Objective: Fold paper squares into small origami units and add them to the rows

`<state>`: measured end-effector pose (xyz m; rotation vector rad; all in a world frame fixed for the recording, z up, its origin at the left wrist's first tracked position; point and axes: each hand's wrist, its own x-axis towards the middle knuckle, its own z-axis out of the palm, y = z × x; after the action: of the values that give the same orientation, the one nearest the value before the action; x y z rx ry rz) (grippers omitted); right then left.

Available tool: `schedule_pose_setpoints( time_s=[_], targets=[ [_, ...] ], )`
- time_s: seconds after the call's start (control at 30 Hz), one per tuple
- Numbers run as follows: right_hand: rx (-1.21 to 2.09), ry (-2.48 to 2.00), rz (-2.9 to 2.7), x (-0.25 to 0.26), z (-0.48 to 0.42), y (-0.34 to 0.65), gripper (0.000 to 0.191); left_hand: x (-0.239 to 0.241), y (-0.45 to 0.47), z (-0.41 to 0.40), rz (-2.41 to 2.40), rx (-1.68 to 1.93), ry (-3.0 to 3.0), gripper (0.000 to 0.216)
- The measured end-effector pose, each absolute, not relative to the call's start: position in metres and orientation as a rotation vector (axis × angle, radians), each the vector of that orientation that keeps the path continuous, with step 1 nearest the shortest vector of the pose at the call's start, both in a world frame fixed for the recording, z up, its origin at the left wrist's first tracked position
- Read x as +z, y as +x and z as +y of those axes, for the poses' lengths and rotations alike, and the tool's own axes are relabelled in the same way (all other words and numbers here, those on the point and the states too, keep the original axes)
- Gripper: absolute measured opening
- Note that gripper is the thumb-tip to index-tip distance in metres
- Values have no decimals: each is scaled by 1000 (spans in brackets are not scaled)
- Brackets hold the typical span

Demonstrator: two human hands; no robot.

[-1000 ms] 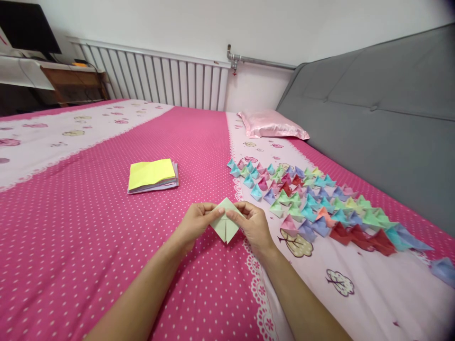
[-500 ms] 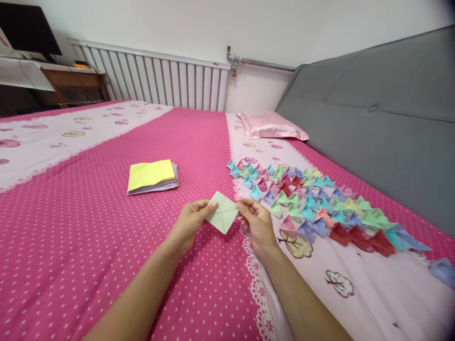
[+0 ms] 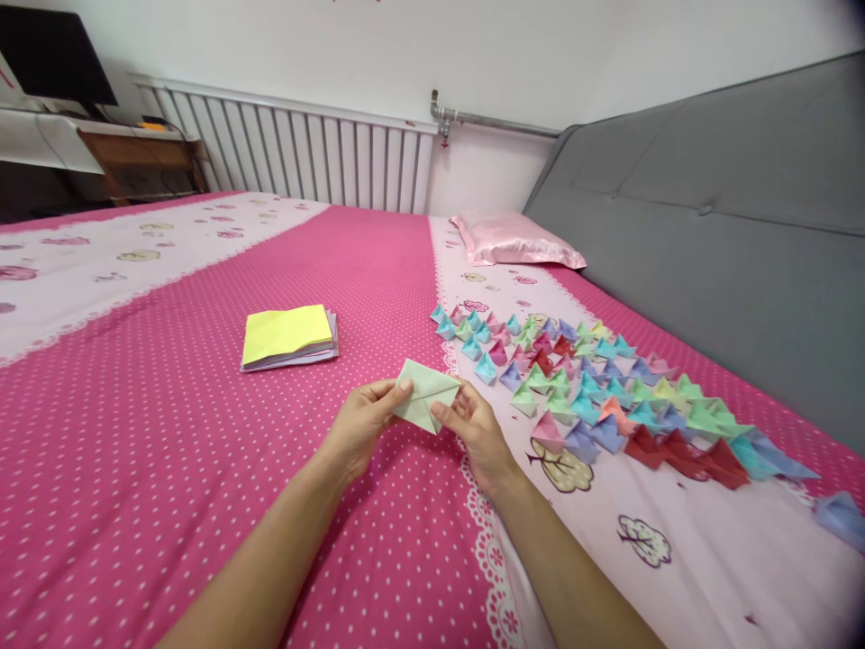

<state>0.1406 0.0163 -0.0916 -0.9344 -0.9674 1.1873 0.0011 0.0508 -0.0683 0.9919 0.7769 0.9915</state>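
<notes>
A pale green folded paper (image 3: 420, 389) is held between both hands, above the pink dotted bedspread (image 3: 378, 559). My left hand (image 3: 365, 419) pinches its left corner, thumb on top. On the other side my right hand (image 3: 478, 433) grips the right part, its thumb pressing on the lower flap and its fingers behind. Creases cross the paper's face, and one point hangs downward. The fingers behind the paper are partly hidden. To the right lie many folded paper boats (image 3: 585, 383) in rows of blue, green, pink, red and yellow.
A stack of coloured paper (image 3: 289, 335), yellow on top, lies to the left beyond my left hand. Farther back are a pink pillow (image 3: 517, 240), a white radiator (image 3: 297, 149) and a grey headboard (image 3: 730, 198). A monitor (image 3: 54, 56) stands on a desk at far left.
My right thumb has moved down and inward from the right corner onto the lower flap. The folded paper has tilted and its lower point sits slightly higher. My left hand keeps its pinch.
</notes>
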Motion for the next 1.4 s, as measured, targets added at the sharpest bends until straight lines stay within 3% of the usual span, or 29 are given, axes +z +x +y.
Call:
schedule_pose_setpoints(
  time_s=[0.3, 0.57, 0.7, 0.8, 1.0, 1.13, 1.2, 1.4],
  targets=[
    [987, -945, -875, -97, 15, 133, 21, -70, 6, 46, 850, 947, 1081, 31],
    [68, -1284, -1183, -92, 12, 148, 4, -70, 7, 43, 888, 715, 1053, 44],
    [-237, -1263, -1510, -88, 7, 145, 13, -65, 10, 40, 622, 685, 859, 45],
    [-326, -1253, -1657, -88, 4, 142, 20, -63, 9, 41, 586, 750, 808, 35],
    [-175, -1162, -1798, -88, 6, 142, 23, -63, 3, 45, 824, 867, 749, 17],
    [33, -1087, -1804, -84, 8, 147, 59, -59, -4, 52, 905, 898, 703, 16],
    [152, -1088, -1747, -82, 8, 151, 65, -58, -7, 55, 941, 895, 686, 16],
    [488, -1015, -1599, -84, 9, 158, 43, -57, -7, 57, 1001, 815, 650, 14]
  ],
)
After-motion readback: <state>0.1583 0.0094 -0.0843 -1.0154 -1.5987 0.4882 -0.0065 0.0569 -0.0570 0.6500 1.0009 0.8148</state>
